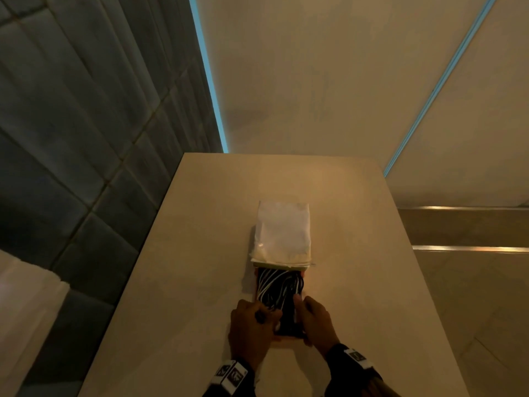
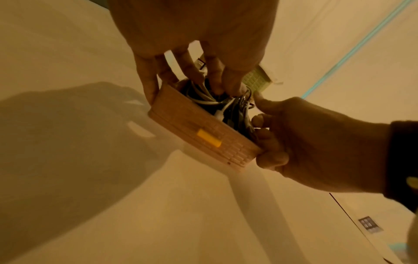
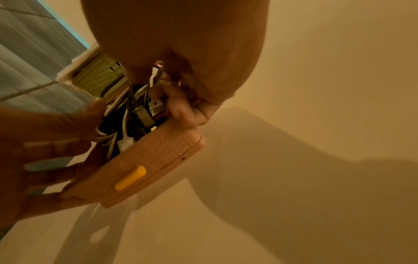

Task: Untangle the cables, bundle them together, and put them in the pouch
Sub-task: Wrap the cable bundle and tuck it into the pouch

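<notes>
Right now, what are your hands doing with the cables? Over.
Left hand and right hand grip the pink pouch, fingers pressing black and white cables inside. Pouch open, cables in. Its white flap lies clear beyond.

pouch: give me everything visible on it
The pouch is a peach, grid-textured case with rounded corners and a yellow tab on its near end. It lies open lengthwise on the table, packed with black and white cables. The left hand and right hand grip its near corners. A white cover hides its far end.
</notes>
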Available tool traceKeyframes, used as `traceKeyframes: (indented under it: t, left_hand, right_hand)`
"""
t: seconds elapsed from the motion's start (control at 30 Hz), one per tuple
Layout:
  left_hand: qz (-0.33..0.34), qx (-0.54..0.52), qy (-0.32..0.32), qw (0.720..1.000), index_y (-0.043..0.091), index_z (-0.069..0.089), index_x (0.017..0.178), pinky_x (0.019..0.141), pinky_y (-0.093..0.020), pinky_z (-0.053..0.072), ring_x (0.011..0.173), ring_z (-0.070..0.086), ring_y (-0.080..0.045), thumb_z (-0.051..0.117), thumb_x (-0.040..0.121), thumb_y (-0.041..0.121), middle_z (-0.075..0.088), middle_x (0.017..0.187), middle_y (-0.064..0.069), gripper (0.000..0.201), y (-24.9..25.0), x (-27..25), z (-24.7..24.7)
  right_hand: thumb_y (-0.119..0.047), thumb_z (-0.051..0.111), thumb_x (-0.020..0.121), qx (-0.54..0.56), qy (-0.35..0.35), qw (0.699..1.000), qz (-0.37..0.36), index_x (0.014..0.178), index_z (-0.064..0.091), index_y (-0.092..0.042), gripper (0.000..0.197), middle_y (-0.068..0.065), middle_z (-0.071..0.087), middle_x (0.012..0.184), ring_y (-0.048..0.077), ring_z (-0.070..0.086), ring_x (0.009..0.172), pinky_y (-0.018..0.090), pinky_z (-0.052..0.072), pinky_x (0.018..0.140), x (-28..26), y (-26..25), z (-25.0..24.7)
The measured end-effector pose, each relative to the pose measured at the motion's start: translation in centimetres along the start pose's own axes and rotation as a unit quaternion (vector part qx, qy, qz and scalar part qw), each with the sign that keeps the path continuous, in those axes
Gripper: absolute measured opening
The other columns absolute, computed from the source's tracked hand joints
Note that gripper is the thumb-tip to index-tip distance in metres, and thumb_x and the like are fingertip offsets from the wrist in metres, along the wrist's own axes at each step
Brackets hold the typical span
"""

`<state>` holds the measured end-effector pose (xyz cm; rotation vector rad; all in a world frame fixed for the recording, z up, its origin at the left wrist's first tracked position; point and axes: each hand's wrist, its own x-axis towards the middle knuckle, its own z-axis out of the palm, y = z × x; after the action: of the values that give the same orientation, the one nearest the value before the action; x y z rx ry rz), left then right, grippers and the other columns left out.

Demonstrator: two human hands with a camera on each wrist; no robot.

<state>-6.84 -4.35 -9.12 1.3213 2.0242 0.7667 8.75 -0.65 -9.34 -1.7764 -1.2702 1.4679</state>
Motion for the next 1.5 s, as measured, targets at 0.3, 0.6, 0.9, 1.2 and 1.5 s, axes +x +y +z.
traceKeyframes:
  t: [0.3,0.6,0.9,1.2,1.5]
  left_hand:
    - [-0.064,-0.046,0.029,0.996,0.029,0.056,0.103,0.065,-0.035,0.05,0.08,0.061,-0.019,0.08,0.07,0.035,0.061,0.087,0.006,0.041,0.1,1.2,0.5]
    - [-0.051,-0.05,0.052,0.996,0.027,0.058,0.078,0.062,-0.034,0.052,0.073,0.063,-0.017,0.081,0.072,0.021,0.065,0.08,0.007,0.024,0.0,3.3,-0.2]
    - [-0.075,-0.08,0.045,0.993,0.02,0.055,0.071,0.054,-0.024,0.038,0.07,0.061,-0.02,0.079,0.073,0.016,0.062,0.07,0.009,0.024,1.9,6.7,-0.6]
    - [0.018,0.004,-0.049,0.999,0.029,0.052,0.088,0.07,-0.033,0.052,0.089,0.053,-0.011,0.076,0.056,0.048,0.043,0.097,0.011,0.044,0.8,4.0,-0.4]
    - [0.002,0.032,-0.034,0.999,0.019,0.06,0.101,0.075,-0.035,0.049,0.099,0.05,-0.02,0.081,0.068,0.029,0.045,0.099,0.005,0.04,1.7,6.0,0.4]
  right_hand:
    - [-0.052,0.065,0.084,-0.021,0.006,0.998,0.064,0.046,0.038,-0.017,0.059,-0.005,0.038,0.04,0.017,0.041,0.045,0.027,0.032,0.049,2.2,-1.6,0.1]
    - [-0.047,0.076,0.076,0.021,0.018,0.993,0.114,0.045,0.047,-0.012,0.055,-0.002,0.051,0.039,0.017,0.05,0.042,0.027,0.038,0.045,3.7,-3.2,-0.2]
    - [-0.036,0.079,0.076,0.029,-0.021,0.996,0.087,0.07,0.068,-0.016,0.024,-0.003,0.056,0.049,0.015,0.048,0.044,0.027,0.039,0.047,6.0,-4.2,-1.3]
    - [-0.008,0.083,0.068,-0.088,-0.046,0.995,-0.013,0.065,0.037,-0.016,0.046,-0.005,0.046,0.062,0.011,0.042,0.06,0.019,0.035,0.055,4.1,-1.3,-2.0]
    - [-0.022,0.085,0.066,-0.087,0.018,0.996,0.013,0.064,0.052,-0.02,0.033,-0.004,0.057,0.065,0.016,0.055,0.064,0.022,0.041,0.053,5.3,-3.2,-1.3]
